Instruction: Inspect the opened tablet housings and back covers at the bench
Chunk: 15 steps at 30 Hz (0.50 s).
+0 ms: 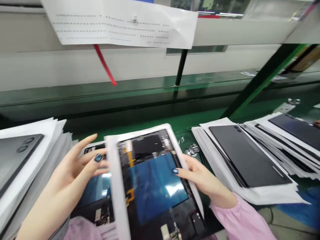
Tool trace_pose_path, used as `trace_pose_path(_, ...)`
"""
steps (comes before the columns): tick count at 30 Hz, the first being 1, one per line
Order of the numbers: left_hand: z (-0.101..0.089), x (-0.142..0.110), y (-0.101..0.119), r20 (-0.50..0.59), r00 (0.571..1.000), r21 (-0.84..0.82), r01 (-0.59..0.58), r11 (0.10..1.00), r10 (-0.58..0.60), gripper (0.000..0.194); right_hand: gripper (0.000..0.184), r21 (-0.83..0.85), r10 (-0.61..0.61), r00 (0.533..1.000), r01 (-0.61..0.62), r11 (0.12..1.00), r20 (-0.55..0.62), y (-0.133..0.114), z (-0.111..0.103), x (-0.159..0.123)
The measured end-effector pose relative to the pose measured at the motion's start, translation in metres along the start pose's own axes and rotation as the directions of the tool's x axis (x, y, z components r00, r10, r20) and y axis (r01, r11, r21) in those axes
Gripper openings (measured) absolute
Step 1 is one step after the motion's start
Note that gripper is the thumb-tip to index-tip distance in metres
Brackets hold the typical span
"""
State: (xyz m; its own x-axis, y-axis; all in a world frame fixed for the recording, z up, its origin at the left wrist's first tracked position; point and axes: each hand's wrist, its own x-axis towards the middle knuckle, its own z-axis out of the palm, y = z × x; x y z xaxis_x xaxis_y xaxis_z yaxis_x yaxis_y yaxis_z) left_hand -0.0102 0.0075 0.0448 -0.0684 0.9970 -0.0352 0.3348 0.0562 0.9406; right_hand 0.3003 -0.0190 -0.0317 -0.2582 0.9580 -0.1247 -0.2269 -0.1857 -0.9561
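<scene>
My right hand (pixel 206 181) grips the right edge of an opened tablet (pixel 160 183), thumb on top. The tablet's inside faces up: a large blue battery, orange flex cables and dark boards, with a white sheet (pixel 116 186) along its edge. My left hand (pixel 71 175) is at the left of it, fingers stretched and thumb apart, fingertips close to the white edge. Whether they touch it I cannot tell. Beneath and behind, a second opened tablet (pixel 96 191) shows partly, its right side hidden by the held one.
A stack of tablets with white sheets (pixel 53 150) stands at the left. Rightward lie a stack topped by a dark grey tablet (pixel 247 156) and another stack (pixel 297 133). Small metal parts (pixel 192 150) rest on the green bench (pixel 180 115). A printed paper (pixel 125 25) hangs above.
</scene>
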Motion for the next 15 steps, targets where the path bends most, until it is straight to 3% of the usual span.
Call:
trace_pose_path(3, 0.003, -0.003, 0.011, -0.023, 0.998, 0.013, -0.056, 0.998, 0.057, 0.068, 0.044, 0.007, 0.122, 0.983, -0.122, 0.992, -0.139, 0.031, -0.029, -0.008)
trace_pose_path(7, -0.001, -0.009, 0.014, -0.051, 0.992, 0.030, -0.112, 0.993, 0.113, 0.056, 0.046, -0.075, 0.138, 0.970, -0.156, 0.985, -0.203, 0.060, -0.048, -0.006)
trace_pose_path(15, -0.012, -0.011, 0.001, 0.020, 0.992, -0.045, -0.122, 0.991, 0.123, 0.042, 0.042, -0.243, 0.079, 0.970, -0.136, 0.960, -0.231, 0.067, -0.058, 0.008)
